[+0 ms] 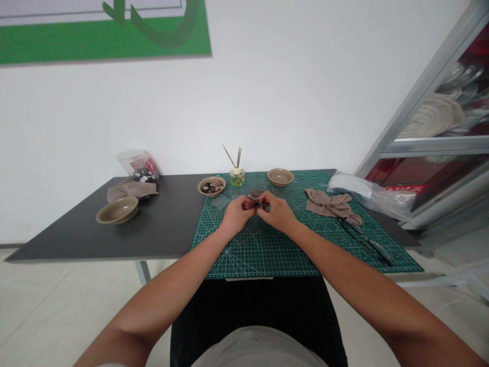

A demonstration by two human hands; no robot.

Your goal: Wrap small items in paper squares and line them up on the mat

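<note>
Above the green cutting mat [229,262], my left hand [240,210] and my right hand [277,210] meet with their fingertips pinched together. Between them is a small, thin, greyish piece [255,199] whose kind I cannot make out; the fingers cover most of it. Just behind the hands lies a small brownish-grey flat piece [257,192]. To the left of my left hand are several flat blue-grey pieces [220,202] on the mat. A brown bowl [212,186] with dark and pale bits stands behind them.
A reed diffuser [237,176] and another brown bowl [280,177] stand at the back. A brown cloth [330,204], dark long-handled tools [367,242] and a plastic bag [370,196] lie right. Left are a bowl [117,210], a cloth [132,188] and a clear tub [137,163].
</note>
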